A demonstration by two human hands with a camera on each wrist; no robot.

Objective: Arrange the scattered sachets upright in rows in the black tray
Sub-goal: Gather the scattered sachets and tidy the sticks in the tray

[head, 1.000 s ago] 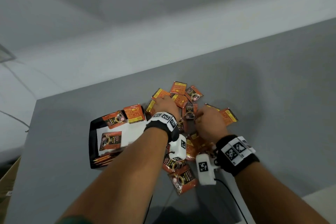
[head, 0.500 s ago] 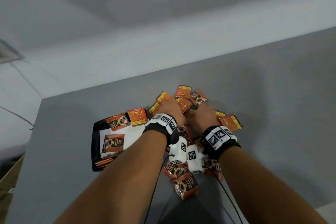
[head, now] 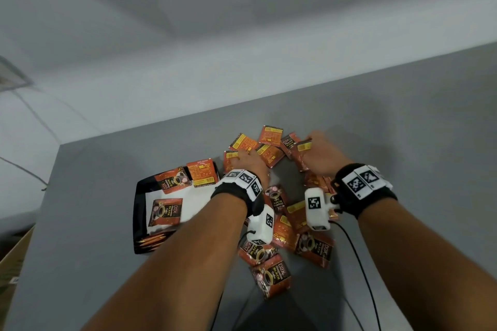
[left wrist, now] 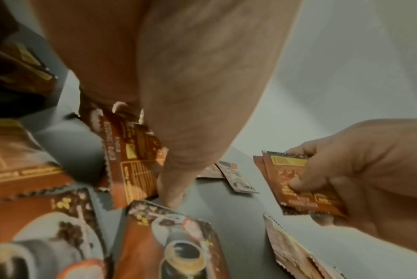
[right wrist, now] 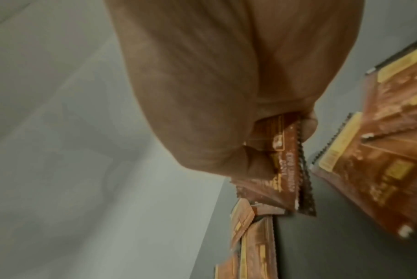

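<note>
Two bare forearms reach out over a grey surface (head: pixel 403 142), each wrist strapped with a black band bearing white coded tags and a small white camera. Nearest the viewer, loose sachets (head: pixel 271 281) lie flat in a scatter between the arms, coffee-cup faces up. At near left, the black tray (head: pixel 139 212) sits on the surface; a short row of sachets stands on edge against its near wall, one sachet lies flat on its white floor, and two more lean at its far end. Farther out, the left hand (head: pixel 248 162) presses down on the pile, its grip curled round the edge of a sachet (left wrist: pixel 131 160) with the thumb tip touching the surface, as the left wrist view shows. To its right and slightly farther, the right hand (head: pixel 322 154) holds a small stack of sachets (left wrist: pixel 298 181) upright, pinched between thumb and fingers. Beyond both hands, more sachets (head: pixel 270 136) fan across the surface, printed backs up, short of its far edge.
</note>
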